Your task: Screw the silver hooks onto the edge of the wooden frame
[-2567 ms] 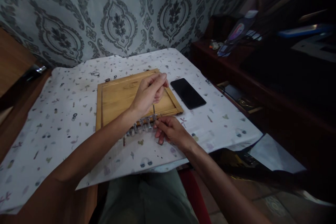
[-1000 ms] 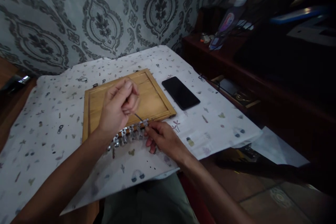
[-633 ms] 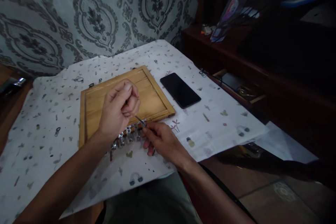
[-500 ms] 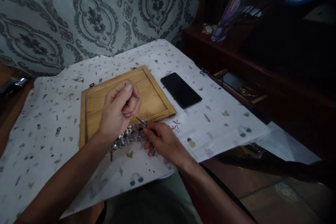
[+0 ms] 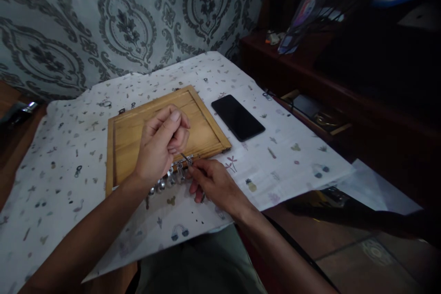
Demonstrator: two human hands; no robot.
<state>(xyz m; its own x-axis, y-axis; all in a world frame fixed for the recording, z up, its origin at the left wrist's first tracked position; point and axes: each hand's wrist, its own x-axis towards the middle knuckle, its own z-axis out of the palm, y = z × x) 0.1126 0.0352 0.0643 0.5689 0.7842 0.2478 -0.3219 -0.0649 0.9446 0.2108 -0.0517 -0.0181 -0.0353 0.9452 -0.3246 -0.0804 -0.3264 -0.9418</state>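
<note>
My left hand (image 5: 162, 142) is closed in a fist over the wooden panel (image 5: 131, 133), a framed yellowish board lying on the table. Out of the bottom of this fist comes a thin metal rod (image 5: 185, 158); the fist hides the rest of it. My right hand (image 5: 217, 186) is closed, with thumb and fingers pinched at the rod's lower end. What sits between these fingertips is too small to make out. Along the panel's near edge runs a row of several shiny, clear-looking loops (image 5: 171, 175), partly covered by my left wrist and right fingers.
A black phone (image 5: 237, 117) lies right of the panel on the patterned white tablecloth (image 5: 289, 165). Farther right stands a dark red desk (image 5: 296, 71) with a tilted plastic bottle (image 5: 303, 16) and an open drawer (image 5: 313, 112). A patterned wall covering (image 5: 127, 23) rises behind the table.
My left fist has shifted slightly to the right and tilted over a little. My right hand keeps its pinch in nearly the same place. The panel and phone lie as before.
</note>
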